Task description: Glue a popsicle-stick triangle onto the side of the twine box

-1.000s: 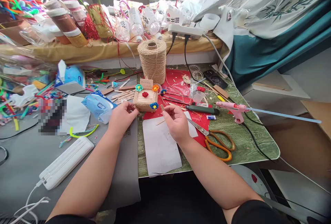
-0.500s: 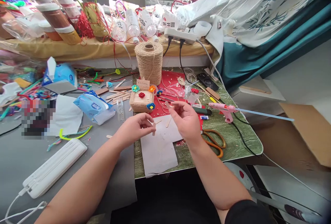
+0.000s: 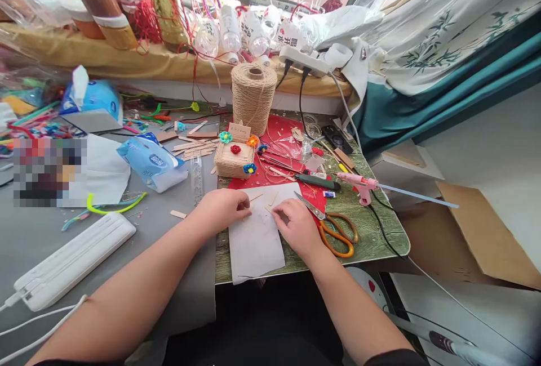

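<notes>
Right hand has sunk toward the white paper near the left hand, both hands curled, their hold unclear.

Your left hand and right hand reach over the white paper, a thin stick lying near the right hand. From the paper, the twine stands at twelve o'clock, the glue gun at two, the scissors at three.
</notes>
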The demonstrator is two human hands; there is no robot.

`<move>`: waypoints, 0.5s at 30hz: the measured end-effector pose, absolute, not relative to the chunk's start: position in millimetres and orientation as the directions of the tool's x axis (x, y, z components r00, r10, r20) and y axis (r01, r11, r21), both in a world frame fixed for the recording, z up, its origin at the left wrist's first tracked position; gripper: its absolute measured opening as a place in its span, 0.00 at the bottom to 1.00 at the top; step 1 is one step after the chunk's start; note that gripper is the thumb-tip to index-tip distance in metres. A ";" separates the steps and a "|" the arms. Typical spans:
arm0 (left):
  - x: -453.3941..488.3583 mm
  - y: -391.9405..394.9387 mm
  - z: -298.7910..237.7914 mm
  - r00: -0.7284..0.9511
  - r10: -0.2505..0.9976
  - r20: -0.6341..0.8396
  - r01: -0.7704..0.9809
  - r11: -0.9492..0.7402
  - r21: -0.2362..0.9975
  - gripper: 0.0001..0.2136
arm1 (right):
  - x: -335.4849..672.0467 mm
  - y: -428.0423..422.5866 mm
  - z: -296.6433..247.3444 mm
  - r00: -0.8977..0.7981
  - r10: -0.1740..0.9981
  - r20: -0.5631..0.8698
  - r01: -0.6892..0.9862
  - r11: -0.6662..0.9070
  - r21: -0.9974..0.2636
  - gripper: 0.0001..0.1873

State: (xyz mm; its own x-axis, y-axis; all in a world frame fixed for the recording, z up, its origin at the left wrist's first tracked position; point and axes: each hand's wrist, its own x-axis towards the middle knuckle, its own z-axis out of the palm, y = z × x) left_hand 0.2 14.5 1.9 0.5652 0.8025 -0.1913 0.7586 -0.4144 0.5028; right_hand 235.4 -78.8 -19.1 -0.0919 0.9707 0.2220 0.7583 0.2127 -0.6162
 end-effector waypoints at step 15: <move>1.3 11.5 1.0 0.650 0.754 0.092 0.674 -0.628 0.389 0.17 | 248.1 -88.9 -20.6 -0.158 0.968 0.195 0.860 0.232 -0.454 0.10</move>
